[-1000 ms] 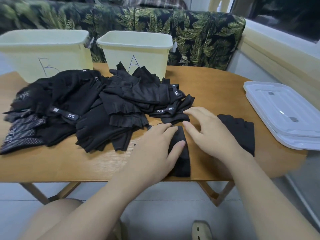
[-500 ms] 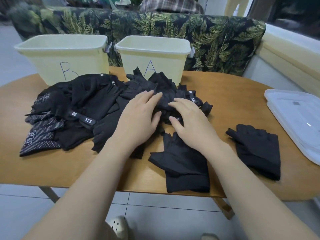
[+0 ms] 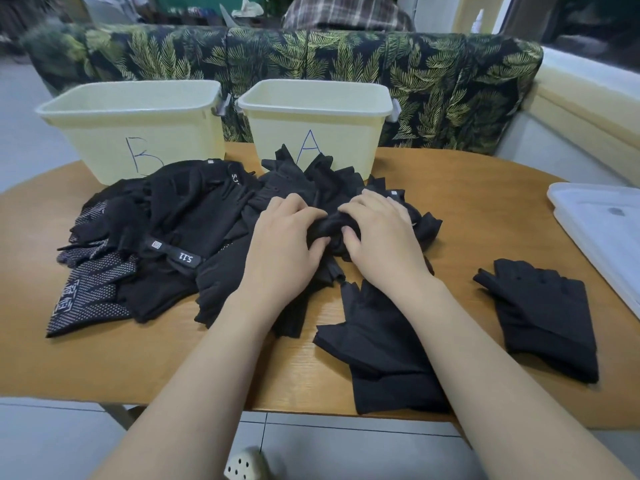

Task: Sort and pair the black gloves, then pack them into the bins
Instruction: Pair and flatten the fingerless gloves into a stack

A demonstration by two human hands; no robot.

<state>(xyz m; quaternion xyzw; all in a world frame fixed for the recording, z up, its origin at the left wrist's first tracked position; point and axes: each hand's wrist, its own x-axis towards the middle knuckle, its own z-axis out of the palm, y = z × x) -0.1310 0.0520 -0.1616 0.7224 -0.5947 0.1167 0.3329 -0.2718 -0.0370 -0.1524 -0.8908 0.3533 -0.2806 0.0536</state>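
Observation:
A heap of black gloves (image 3: 180,237) covers the left and middle of the wooden table (image 3: 485,202). My left hand (image 3: 284,244) and my right hand (image 3: 377,237) both grip one bunched black glove (image 3: 329,230) on top of the heap, fingers curled into its fabric. A flat fingerless glove (image 3: 384,344) lies near the front edge under my right forearm. Another fingerless pair (image 3: 543,317) lies apart to the right. Two pale yellow bins stand at the back, bin B (image 3: 138,133) on the left and bin A (image 3: 315,126) on the right.
Two white plastic lids (image 3: 602,230) lie stacked at the table's right edge. A leaf-patterned sofa (image 3: 433,81) runs behind the bins. Tiled floor (image 3: 346,452) and a pale shoe (image 3: 246,465) show below the table's front edge.
Both hands left the flat glove near the front edge, reached back onto the heap, and their fingers have curled round a bunched glove. The view has tilted up and closer.

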